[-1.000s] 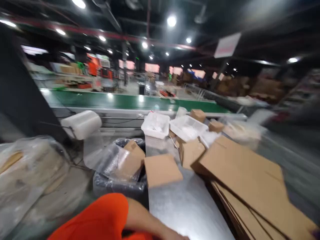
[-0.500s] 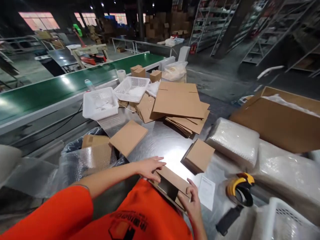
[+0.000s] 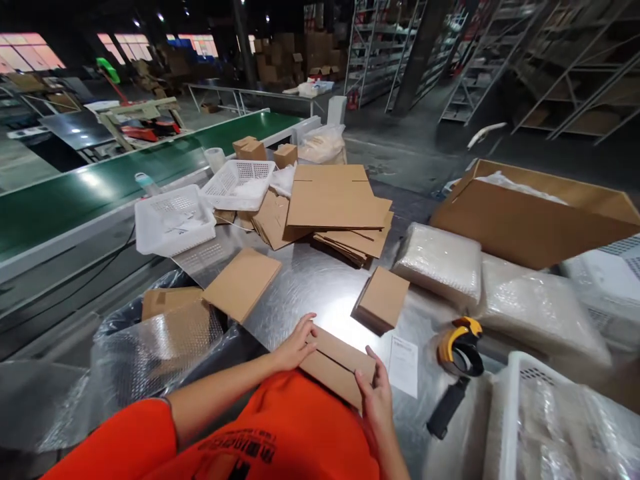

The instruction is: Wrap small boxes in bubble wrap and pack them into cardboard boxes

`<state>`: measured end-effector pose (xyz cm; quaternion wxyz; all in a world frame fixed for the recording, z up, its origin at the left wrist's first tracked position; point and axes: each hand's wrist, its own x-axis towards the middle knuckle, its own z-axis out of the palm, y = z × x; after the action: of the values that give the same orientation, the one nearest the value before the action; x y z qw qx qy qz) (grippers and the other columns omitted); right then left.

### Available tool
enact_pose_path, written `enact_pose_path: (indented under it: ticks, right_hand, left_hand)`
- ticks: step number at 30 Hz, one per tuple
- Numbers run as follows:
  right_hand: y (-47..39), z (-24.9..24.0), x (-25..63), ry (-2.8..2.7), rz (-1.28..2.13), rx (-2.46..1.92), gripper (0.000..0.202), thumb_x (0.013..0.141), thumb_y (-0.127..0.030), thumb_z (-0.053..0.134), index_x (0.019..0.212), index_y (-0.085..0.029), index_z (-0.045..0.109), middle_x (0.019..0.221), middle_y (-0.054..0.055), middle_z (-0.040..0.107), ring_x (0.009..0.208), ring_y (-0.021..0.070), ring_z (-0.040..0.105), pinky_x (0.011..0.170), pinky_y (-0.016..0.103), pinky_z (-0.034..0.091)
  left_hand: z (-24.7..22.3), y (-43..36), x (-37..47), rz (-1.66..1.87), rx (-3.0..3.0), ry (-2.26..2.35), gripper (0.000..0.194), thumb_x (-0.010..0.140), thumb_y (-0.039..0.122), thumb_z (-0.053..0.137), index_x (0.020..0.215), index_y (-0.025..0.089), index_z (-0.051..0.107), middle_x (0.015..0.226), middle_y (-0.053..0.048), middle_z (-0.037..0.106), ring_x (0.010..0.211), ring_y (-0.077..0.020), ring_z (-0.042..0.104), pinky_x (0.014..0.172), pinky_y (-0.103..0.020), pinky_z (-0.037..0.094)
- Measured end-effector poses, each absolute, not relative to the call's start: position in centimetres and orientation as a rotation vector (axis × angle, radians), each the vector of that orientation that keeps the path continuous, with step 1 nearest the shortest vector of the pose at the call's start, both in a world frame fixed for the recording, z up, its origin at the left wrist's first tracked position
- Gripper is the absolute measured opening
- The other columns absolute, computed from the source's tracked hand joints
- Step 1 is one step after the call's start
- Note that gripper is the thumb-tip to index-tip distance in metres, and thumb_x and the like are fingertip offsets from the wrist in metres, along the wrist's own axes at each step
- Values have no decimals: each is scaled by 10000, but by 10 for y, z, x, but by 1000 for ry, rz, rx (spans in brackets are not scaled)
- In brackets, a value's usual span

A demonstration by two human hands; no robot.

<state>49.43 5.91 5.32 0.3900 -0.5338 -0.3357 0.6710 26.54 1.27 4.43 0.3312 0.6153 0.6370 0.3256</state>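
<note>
A small cardboard box (image 3: 336,365) lies at the table edge against my orange shirt. Its two long top flaps are folded down and meet at a narrow dark seam. My left hand (image 3: 295,345) is closed on the box's left end, fingers over the top. At the other end, my right hand (image 3: 376,390) grips the box with its thumb on the flap and fingers along the far side. To the right lie a printed paper slip (image 3: 404,368) and a yellow and black tape dispenser (image 3: 461,347). Beyond the box sits a small stack of folded cardboard (image 3: 384,298).
A cardboard sheet (image 3: 243,283) overhangs the left table edge above a lined bin (image 3: 105,327). Flat cartons (image 3: 335,197) and white baskets (image 3: 173,223) occupy the back. Wrapped packs (image 3: 440,261) and a large open carton (image 3: 525,220) stand right. A green conveyor (image 3: 110,177) runs behind.
The box's top flaps, raised with the dark inside showing before, are now folded down. Both hands have stayed at the ends of the box. The camera view has turned slightly right.
</note>
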Motion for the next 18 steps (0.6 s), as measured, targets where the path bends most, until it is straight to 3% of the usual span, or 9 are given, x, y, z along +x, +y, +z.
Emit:
enact_pose_path:
  ticks: [3,5,8,11,13,16,18]
  right_hand:
    - [59,51,493,-851,1702,-1362,797,548,-492,848,1234,-253,521,1119,60,627,973,265,628,813,385,562]
    - [59,47,493,-907,1651,-1339,714,574,-508,830,1166,-246,529,1046,47,638,919,252,627,765,369,565]
    - [56,38,493,-1040,1596,-1310,617,671,-542,759,1146,-239,509,1053,59,636,914,254,631,749,377,572]
    - [53,29,498,-1274,1411,-1350,598,805,-567,625,1262,-213,472,1217,125,595,1064,283,616,888,446,554]
    - [53,27,505,-1570,1160,-1324,619,872,-538,562,1381,-210,432,1418,165,473,1293,314,492,1053,512,452]
    - [59,29,520,-2140,846,-1049,699,833,-554,649,1446,-288,448,1583,136,276,1451,369,273,1130,580,344]
    - [64,32,529,-2377,701,-846,742,765,-580,724,1426,-336,493,1590,128,259,1424,395,308,1085,587,397]
  left_hand:
    - [53,14,264,715,1945,1707,336,958,424,467,1160,177,570,1602,-177,214,1477,-348,215,1168,-590,247]
    - [59,19,261,544,2268,1522,569,878,574,566,1323,219,546,1609,-181,227,1475,-432,171,1148,-708,124]
    - [61,25,256,384,2523,1293,879,726,750,640,1477,354,413,1589,-182,288,1405,-493,287,1075,-780,150]
    - [53,27,253,422,2595,1324,838,723,766,632,1454,403,444,1554,-174,358,1320,-452,412,1067,-734,237]
    - [47,27,252,454,2624,1331,807,733,765,623,1439,406,468,1536,-167,388,1295,-426,431,1065,-706,271]
    - [44,26,250,472,2657,1325,785,748,763,609,1434,407,474,1523,-168,400,1289,-411,427,1061,-693,286]
    - [45,26,250,474,2684,1312,796,742,771,606,1436,407,470,1514,-175,407,1289,-413,426,1058,-702,283]
